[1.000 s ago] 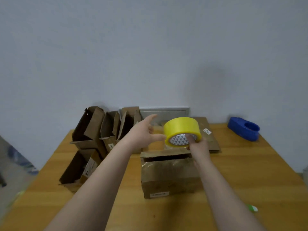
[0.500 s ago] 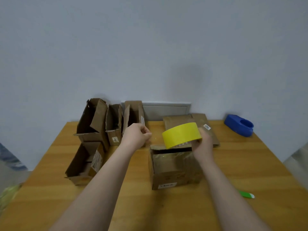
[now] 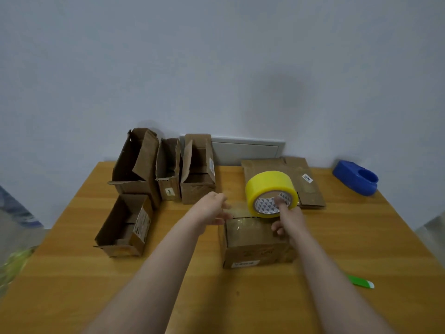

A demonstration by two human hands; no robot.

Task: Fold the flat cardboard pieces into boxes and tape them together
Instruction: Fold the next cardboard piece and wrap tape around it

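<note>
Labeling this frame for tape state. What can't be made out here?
Head view:
- Strip between left hand and yellow tape roll: clear, blurred; end hidden in the fingers.
- Box top seam: hidden by glare and the right hand.
- Box labels: too small to read.
- Green item: partly behind the right forearm.

The right hand [image 3: 290, 220] is tipping the yellow roll of packing tape [image 3: 269, 192] so its patterned cardboard core now faces the camera, a finger hooked inside the core, where half a second ago the roll was showing mostly its yellow band. The roll is hanging just over the far edge of the closed brown cardboard box [image 3: 256, 242]. The left hand [image 3: 212, 209] is coming closer to that box, its fingertips now almost at the box's far left corner.
</note>
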